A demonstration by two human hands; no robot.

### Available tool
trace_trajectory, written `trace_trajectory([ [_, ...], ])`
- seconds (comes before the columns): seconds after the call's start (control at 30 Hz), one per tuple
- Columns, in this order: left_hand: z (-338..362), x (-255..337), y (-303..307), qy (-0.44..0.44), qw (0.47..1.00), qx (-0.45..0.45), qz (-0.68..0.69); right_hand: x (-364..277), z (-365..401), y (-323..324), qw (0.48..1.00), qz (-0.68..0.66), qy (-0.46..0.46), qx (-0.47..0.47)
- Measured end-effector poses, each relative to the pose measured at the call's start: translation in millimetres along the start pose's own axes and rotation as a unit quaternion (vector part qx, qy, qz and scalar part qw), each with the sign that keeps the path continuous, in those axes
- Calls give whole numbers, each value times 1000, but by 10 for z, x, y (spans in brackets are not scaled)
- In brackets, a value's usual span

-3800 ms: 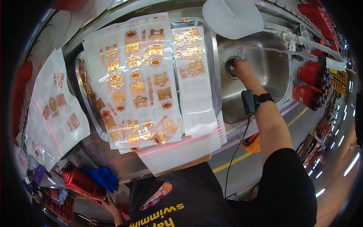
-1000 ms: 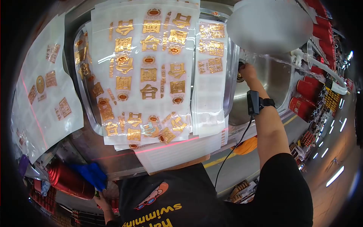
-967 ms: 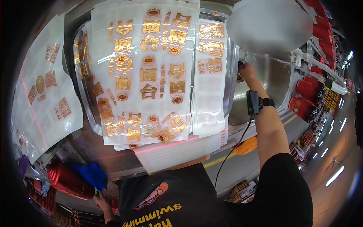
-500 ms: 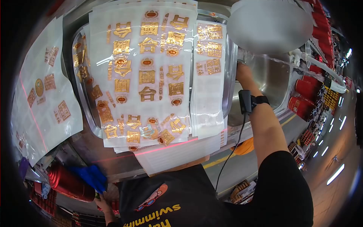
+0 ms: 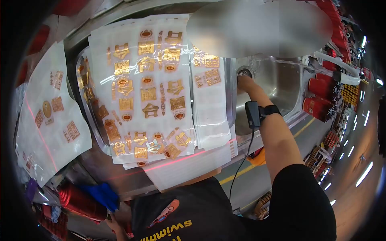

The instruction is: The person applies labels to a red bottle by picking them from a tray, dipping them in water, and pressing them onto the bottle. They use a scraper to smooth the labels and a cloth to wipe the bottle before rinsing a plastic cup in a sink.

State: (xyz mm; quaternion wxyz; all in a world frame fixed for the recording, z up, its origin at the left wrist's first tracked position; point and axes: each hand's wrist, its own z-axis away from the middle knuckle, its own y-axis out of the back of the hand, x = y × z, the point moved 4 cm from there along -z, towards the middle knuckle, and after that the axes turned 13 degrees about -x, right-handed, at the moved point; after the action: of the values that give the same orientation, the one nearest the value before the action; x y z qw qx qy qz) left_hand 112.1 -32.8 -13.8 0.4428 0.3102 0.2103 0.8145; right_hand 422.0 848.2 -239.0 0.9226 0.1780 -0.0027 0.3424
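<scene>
The right hand (image 5: 242,81) is being held low inside the sink (image 5: 281,86), at the far left of the basin, with its fingertips touching or just beside the round drain (image 5: 244,72). The fingers are being pointed away from the camera and are partly hidden, so it cannot be told whether the hand is open or closed on anything. A black wrist device (image 5: 253,114) is being worn on that arm, and a thin cable (image 5: 242,166) is being trailed from it toward the body.

The left hand (image 5: 114,225) is being kept low at the near left, under the edge of the tabletop (image 5: 120,176), touching the near end of a red can (image 5: 80,199) lying on its side. A blue cloth (image 5: 102,194) is being draped over the can. How the left hand is gripping cannot be told.

Left of the sink, a large clear sheet (image 5: 140,88) printed with gold characters is being spread over a second basin, with a narrower sheet (image 5: 209,108) just beside it on the right. Another sheet (image 5: 50,116) is lying further left. Red cups (image 5: 317,106) are being stacked on their sides to the right of the sink, and a white hose (image 5: 339,68) is being run along the far right rim.
</scene>
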Motion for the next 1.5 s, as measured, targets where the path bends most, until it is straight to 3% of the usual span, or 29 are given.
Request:
trace_trajectory([
  [0.1,-4,65,3,-19,998,32,41,67,-64,-14,1000,24,14,2],
  [0.23,-43,-19,279,-58,993,64,76,-64,576,245,997,1,72,22],
  [0.3,-57,221,381,-53,992,98,63,-30,654,262,998,12,58,6],
  [0.4,392,1366,262,-18,982,185,20,137,585,270,995,22,84,52],
  [0.43,341,1394,379,-83,983,165,-5,150,642,338,994,32,82,57],
  [0.53,2,1176,804,-220,945,241,6,64,1033,530,992,6,77,99],
  [0.57,-80,1159,927,-184,954,233,41,215,869,433,983,5,104,149],
  [0.67,18,1898,884,-193,925,162,286,137,1309,629,982,-53,40,177],
  [0.7,-174,1791,1011,-211,909,214,288,6,1663,705,942,-159,89,283],
  [0.73,-394,1652,1203,-224,892,265,288,79,1550,657,943,-128,68,299],
  [0.8,-582,1658,1463,-259,907,236,233,205,1472,645,933,-137,48,330],
  [0.87,-104,2571,1030,-414,851,203,252,156,1653,698,913,-154,42,375],
  [0.9,-138,2618,1042,-434,829,207,284,147,1724,704,910,-168,27,377],
  [0.93,-159,2608,1076,-453,807,212,314,200,1701,690,885,-131,48,444],
  [1.03,38,2892,990,-568,786,108,219,177,1976,686,858,-140,2,495],
  [1.07,169,3008,916,-580,791,114,156,237,2001,627,832,-158,13,531],
  [1.1,285,3071,799,-636,753,72,150,201,2110,535,804,-184,21,564],
  [1.2,437,2913,673,-763,642,-69,34,-48,2504,126,718,-232,51,654],
  [1.27,702,2842,659,-841,537,-57,-37,-329,2872,-264,693,-235,56,679],
  [1.33,1139,2710,690,-846,522,-103,4,-595,3151,-702,686,-225,46,690],
  [1.4,1559,2505,892,-869,450,-163,-123,-826,3586,-959,683,-230,39,692],
  [1.5,1842,2054,1196,-873,434,-199,-101,-1106,3921,-1258,679,-251,61,687],
])
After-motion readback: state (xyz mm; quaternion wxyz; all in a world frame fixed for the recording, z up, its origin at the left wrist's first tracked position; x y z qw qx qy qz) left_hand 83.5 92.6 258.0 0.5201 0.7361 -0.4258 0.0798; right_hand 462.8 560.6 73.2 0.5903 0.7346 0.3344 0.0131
